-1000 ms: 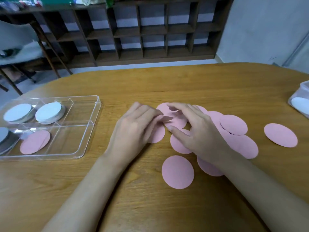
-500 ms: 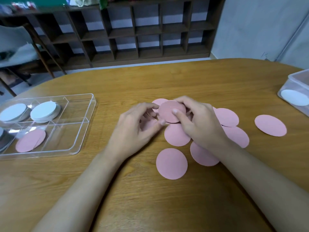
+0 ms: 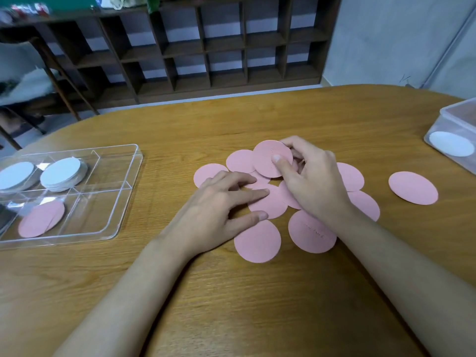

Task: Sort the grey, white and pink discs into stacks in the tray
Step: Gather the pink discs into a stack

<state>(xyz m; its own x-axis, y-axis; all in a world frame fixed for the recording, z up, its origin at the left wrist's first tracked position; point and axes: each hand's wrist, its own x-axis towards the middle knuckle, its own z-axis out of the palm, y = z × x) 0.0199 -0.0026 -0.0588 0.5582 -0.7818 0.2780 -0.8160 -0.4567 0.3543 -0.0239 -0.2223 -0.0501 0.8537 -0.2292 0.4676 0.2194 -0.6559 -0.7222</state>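
Observation:
Several pink discs [image 3: 257, 240] lie scattered and overlapping on the wooden table in front of me. My right hand [image 3: 314, 181] pinches one pink disc [image 3: 268, 157] between thumb and fingers and holds it tilted up above the pile. My left hand [image 3: 221, 207] lies flat with straight fingers pressing on a pink disc [image 3: 273, 207] in the middle of the pile. A clear compartment tray [image 3: 116, 202] sits at the left. It holds two white stacks [image 3: 61, 172], a few pink discs [image 3: 41, 219] in a near compartment, and a dark stack cut off by the left edge.
One pink disc [image 3: 413, 188] lies apart on the right. A clear box [image 3: 453, 124] with a white disc [image 3: 450, 143] inside stands at the table's right edge. A dark shelf unit [image 3: 219, 47] and a chair [image 3: 31, 81] stand beyond the table.
My right hand lifted one pink disc off the pile and now holds it alone. My left hand let go of it and dropped flat onto the discs below.

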